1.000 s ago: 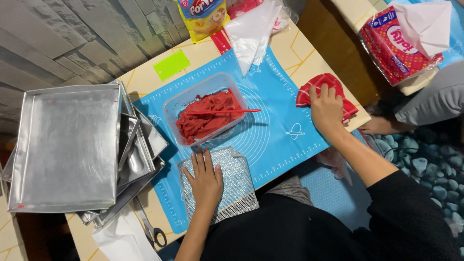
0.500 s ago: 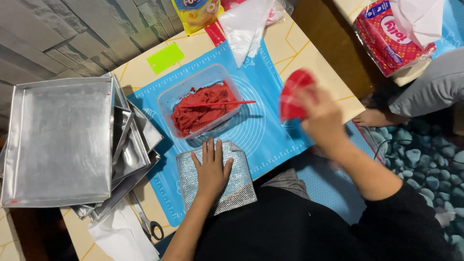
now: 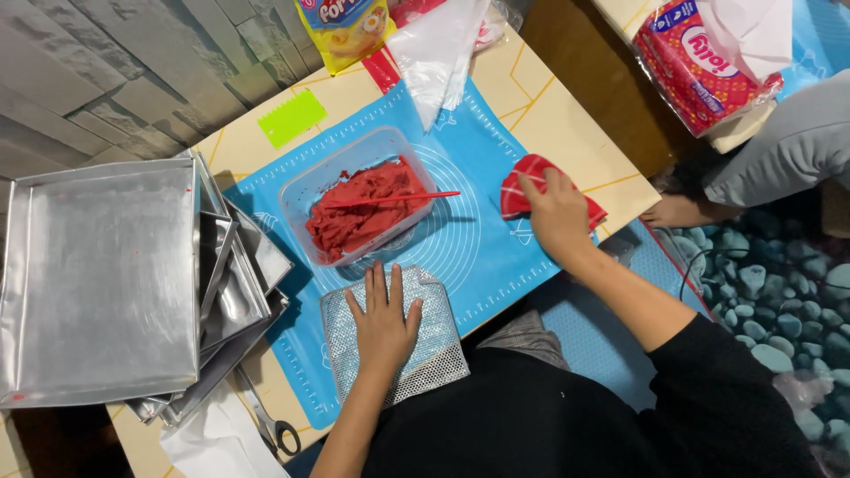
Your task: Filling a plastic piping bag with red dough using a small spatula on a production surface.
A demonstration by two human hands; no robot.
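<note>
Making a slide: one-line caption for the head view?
Left hand flat on mesh sheet, right hand on red cloth, beside tub of red paste.

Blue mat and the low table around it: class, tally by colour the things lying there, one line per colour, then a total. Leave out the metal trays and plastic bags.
Red: 2, the cloth under the right hand and the spatula in the tub
Green: 1, the scraper
Silver: 1, the mesh sheet under the left hand
Black-handled: 1, the scissors
Total: 5
</note>
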